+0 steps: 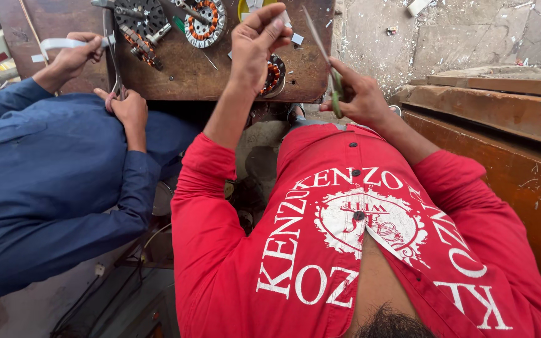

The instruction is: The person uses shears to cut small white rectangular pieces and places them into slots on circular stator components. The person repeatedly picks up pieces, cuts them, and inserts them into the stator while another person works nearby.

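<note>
My left hand (255,44) is raised over the wooden workbench (220,78) and pinches a small white paper piece (281,19) between its fingertips. My right hand (359,95) grips green-handled scissors (328,69), whose thin blades point up and left toward the paper piece. Just beyond my left hand, a round motor stator (273,76) with copper windings lies on the bench, partly hidden by my forearm. My red sleeves and shirt fill the lower frame.
To my left a co-worker in blue holds a white strip (64,44) in one hand (76,56) and scissors in the other hand (126,107). More stators (205,22) and cut paper bits (297,39) lie on the bench. Rusty metal ledge (502,112) at right.
</note>
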